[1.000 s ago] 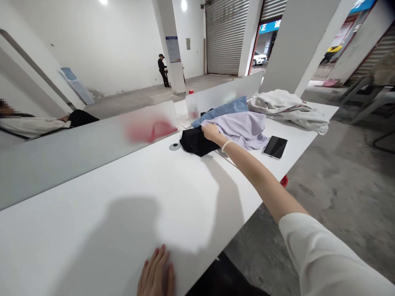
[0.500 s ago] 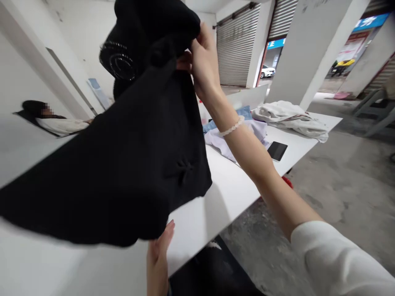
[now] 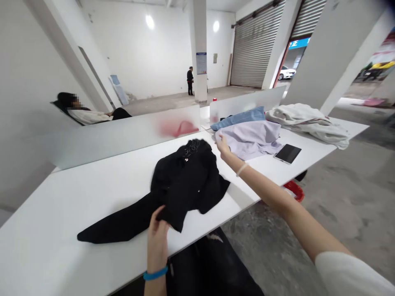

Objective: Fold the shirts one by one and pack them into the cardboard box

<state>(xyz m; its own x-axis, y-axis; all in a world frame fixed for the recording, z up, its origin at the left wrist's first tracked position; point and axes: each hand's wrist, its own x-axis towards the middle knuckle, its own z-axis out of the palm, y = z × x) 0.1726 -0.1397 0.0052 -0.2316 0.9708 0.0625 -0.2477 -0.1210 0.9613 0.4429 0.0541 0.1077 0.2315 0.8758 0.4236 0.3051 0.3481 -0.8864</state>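
Black embellished garment (image 3: 185, 185) crumpled on white tabletop (image 3: 77, 197), left hand (image 3: 157, 230) pinching its edge, right hand (image 3: 222, 147) open just beside lilac shirt (image 3: 249, 137)

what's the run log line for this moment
left hand: grips black long-sleeved top | right hand: beside lavender shirt | nearby: tablet
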